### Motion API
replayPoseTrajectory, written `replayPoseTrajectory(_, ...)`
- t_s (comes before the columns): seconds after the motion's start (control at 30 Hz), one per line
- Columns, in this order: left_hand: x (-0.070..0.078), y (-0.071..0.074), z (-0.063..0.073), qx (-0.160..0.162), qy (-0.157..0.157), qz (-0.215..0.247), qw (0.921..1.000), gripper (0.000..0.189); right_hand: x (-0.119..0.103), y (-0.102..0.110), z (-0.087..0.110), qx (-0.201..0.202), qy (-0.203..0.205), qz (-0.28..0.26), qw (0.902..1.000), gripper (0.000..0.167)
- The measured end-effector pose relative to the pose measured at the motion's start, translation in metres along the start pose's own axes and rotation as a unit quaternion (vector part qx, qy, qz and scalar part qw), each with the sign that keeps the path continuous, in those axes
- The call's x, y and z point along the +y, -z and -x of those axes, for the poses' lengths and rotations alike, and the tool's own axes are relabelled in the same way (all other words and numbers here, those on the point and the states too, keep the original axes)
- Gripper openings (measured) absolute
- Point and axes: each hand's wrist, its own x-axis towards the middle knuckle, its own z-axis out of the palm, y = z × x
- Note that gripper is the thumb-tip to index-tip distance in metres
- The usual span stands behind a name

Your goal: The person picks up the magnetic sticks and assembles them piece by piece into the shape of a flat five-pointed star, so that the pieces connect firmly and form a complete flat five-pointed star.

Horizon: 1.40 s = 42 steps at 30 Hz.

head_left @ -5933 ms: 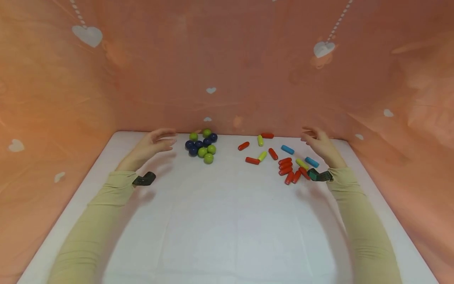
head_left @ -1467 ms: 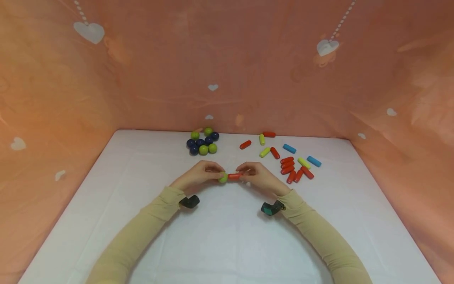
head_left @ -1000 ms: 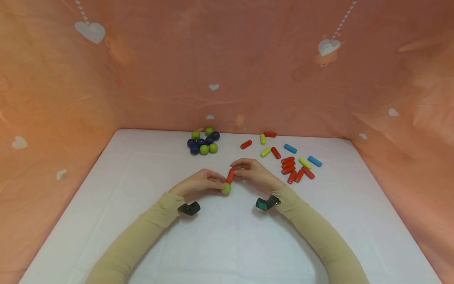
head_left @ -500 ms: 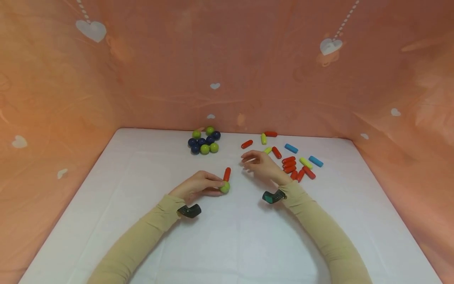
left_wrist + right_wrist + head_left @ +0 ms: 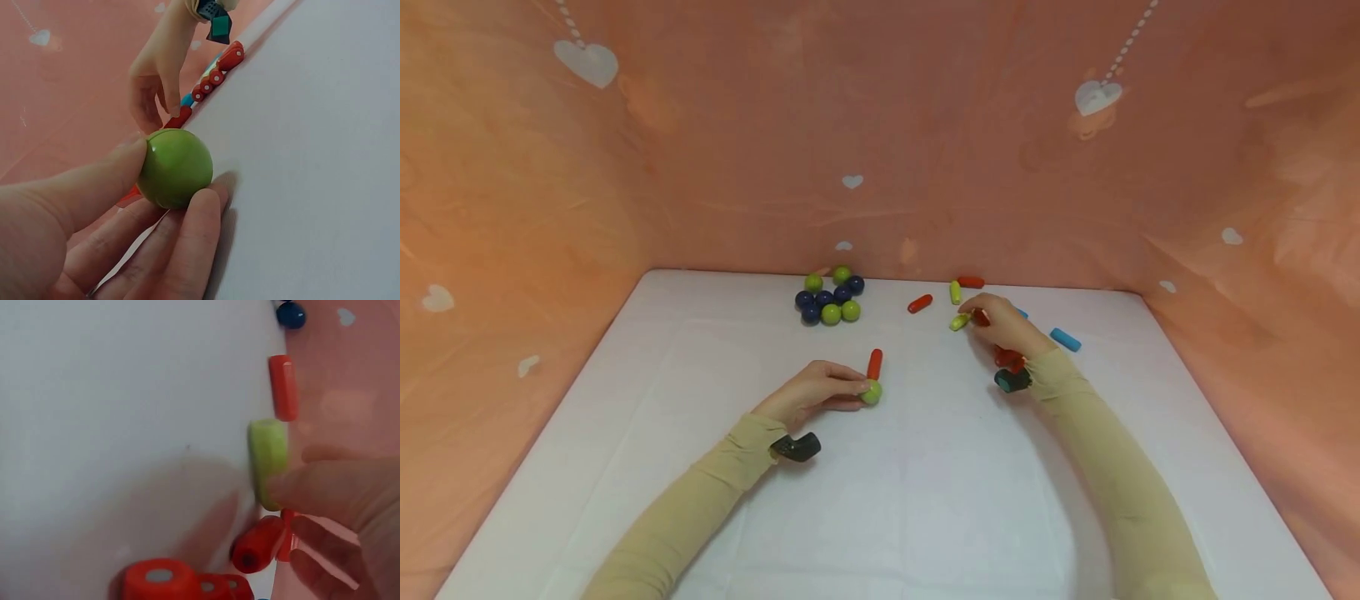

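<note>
My left hand (image 5: 812,390) pinches a glossy green ball (image 5: 177,169) between thumb and fingers, low over the white table. A short red rod (image 5: 875,365) extends from the ball's far side, its end against it. At the right, my right hand (image 5: 1006,325) reaches down among the loose rods. In the right wrist view its thumb overlaps the near end of a yellow-green rod (image 5: 269,453), while the other fingers are spread beyond it. Another red rod (image 5: 257,545) lies just below that one, partly under the hand in the head view.
Several green and dark blue balls (image 5: 823,297) cluster at the back of the table (image 5: 880,500). Loose rods lie at back right: a red one (image 5: 921,303), a yellow-green one (image 5: 955,292) and a blue one (image 5: 1065,339). An orange cloth (image 5: 895,125) walls the back and sides.
Both hands came in from the sides and brought the ball and red rod together. The right hand then let go of the rod and moved right and back to the loose rods.
</note>
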Motion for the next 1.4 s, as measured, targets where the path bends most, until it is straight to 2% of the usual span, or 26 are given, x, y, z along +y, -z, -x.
replayPoseTrajectory(0.33,-0.002,0.001,0.0,0.008,0.004,0.005,0.9999,0.033,0.002,-0.01,-0.022,-0.006,0.017,0.077,0.9968,0.02)
replayPoseTrajectory(0.43,-0.002,0.001,0.0,0.006,0.002,0.006,1.0,0.032,0.0,-0.014,-0.026,-0.01,0.023,0.108,0.9938,0.017)
replayPoseTrajectory(0.5,-0.001,0.001,0.0,0.004,0.0,0.008,1.0,0.032,-0.005,-0.015,-0.026,-0.012,0.019,0.109,0.9938,0.018)
replayPoseTrajectory(0.57,-0.002,0.0,0.0,0.001,-0.002,0.011,0.9999,0.032,-0.011,-0.016,-0.024,-0.011,0.03,0.094,0.995,0.019)
replayPoseTrajectory(0.67,-0.003,0.0,-0.001,-0.002,-0.004,0.017,0.9999,0.033,-0.022,-0.02,-0.019,-0.012,0.05,0.039,0.9979,0.019)
replayPoseTrajectory(0.77,-0.003,0.001,-0.002,-0.002,-0.004,0.019,0.9998,0.033,-0.035,-0.027,-0.012,-0.02,0.092,-0.006,0.9955,0.018)
replayPoseTrajectory(0.9,-0.004,0.002,-0.003,0.004,0.0,0.021,0.9998,0.033,-0.052,-0.039,0.0,-0.039,0.127,-0.048,0.9899,0.02)
replayPoseTrajectory(1.2,-0.004,0.001,-0.004,0.013,0.006,0.022,0.9997,0.033,-0.073,-0.067,0.02,-0.067,0.164,-0.11,0.9781,0.021)
replayPoseTrajectory(1.4,-0.004,0.001,-0.003,0.01,0.001,0.022,0.9997,0.034,-0.081,-0.079,0.025,-0.081,0.161,-0.128,0.9753,0.023)
